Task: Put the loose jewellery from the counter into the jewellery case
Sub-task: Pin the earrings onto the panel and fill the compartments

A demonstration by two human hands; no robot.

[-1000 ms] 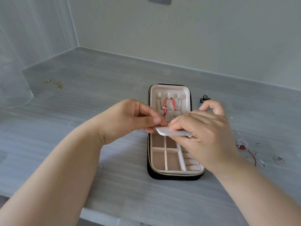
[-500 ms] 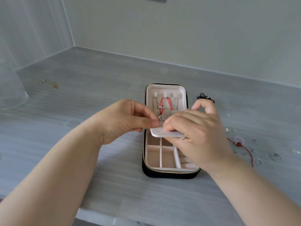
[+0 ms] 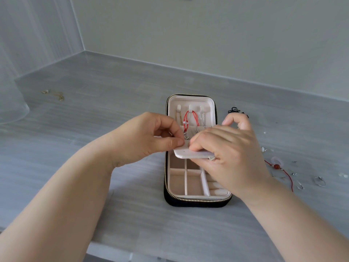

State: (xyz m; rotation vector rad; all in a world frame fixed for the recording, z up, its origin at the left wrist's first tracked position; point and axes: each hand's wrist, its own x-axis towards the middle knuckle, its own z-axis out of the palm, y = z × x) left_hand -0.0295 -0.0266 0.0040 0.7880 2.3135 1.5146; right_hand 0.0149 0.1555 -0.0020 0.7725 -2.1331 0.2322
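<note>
The black jewellery case [image 3: 196, 202] lies open on the grey counter, its cream lining showing empty compartments near me. A red cord necklace [image 3: 190, 120] and thin chains hang from hooks in its lid. Over the case's middle my right hand [image 3: 228, 157] holds a white earring panel [image 3: 190, 154] flat. My left hand [image 3: 147, 138] pinches at the panel's near-left edge, fingertips meeting the right hand's; whatever small piece is between them is hidden. Loose jewellery lies right of the case: a red cord bracelet with a bead [image 3: 277, 167], silver rings and earrings [image 3: 320, 181].
A black cord piece [image 3: 235, 110] lies behind my right hand. A gold chain [image 3: 58, 95] lies far left on the counter, beside a clear glass vessel [image 3: 11, 103]. Walls close the counter at the back and left. The counter's front edge runs below my forearms.
Both hands stay together over the case with the white panel. Their fingertips have shifted only slightly; the view has drifted a little.
</note>
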